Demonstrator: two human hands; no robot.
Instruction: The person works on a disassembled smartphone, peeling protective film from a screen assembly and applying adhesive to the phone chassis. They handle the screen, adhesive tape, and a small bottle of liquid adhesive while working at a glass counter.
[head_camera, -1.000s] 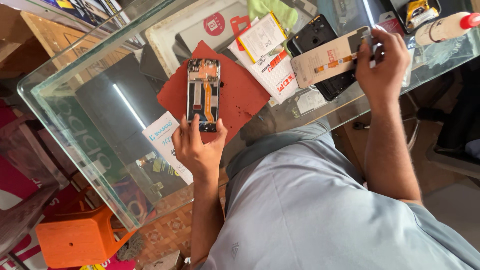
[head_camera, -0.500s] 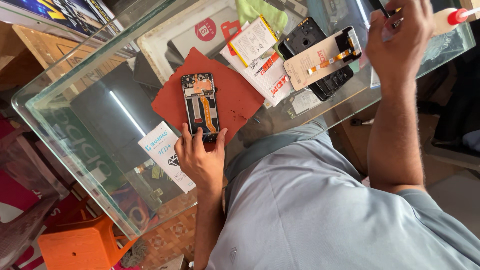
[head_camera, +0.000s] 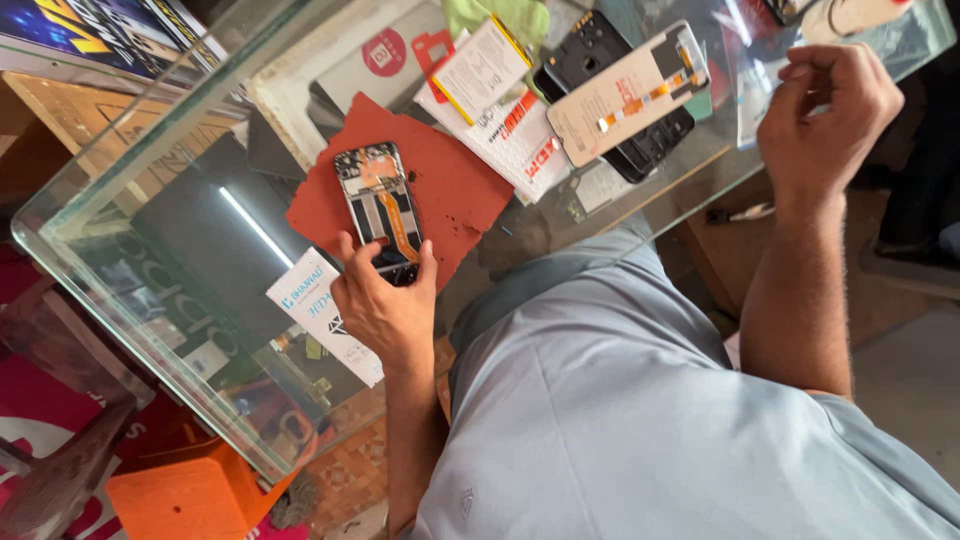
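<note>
An opened phone (head_camera: 380, 205), its back off and an orange flex cable showing, lies on a red mat (head_camera: 460, 180) on the glass table (head_camera: 130, 230). My left hand (head_camera: 385, 305) grips the phone's near end, thumb and fingers around its lower edge. My right hand (head_camera: 830, 110) hovers above the table's right edge with its fingers curled in; nothing shows inside them. Left of that hand, a beige display panel (head_camera: 625, 95) with a flex cable rests on a black phone back cover (head_camera: 590, 55).
White leaflets and a small box (head_camera: 490, 75) lie beside the mat, with a green cloth (head_camera: 500, 15) behind them. A white card (head_camera: 310, 300) sits near my left wrist. An orange stool (head_camera: 190, 495) stands below the table's near corner. My grey-shirted torso fills the lower right.
My right hand has left the display panel and moved right, off past the table edge, with its fingers curled. My left hand keeps its hold on the opened phone.
</note>
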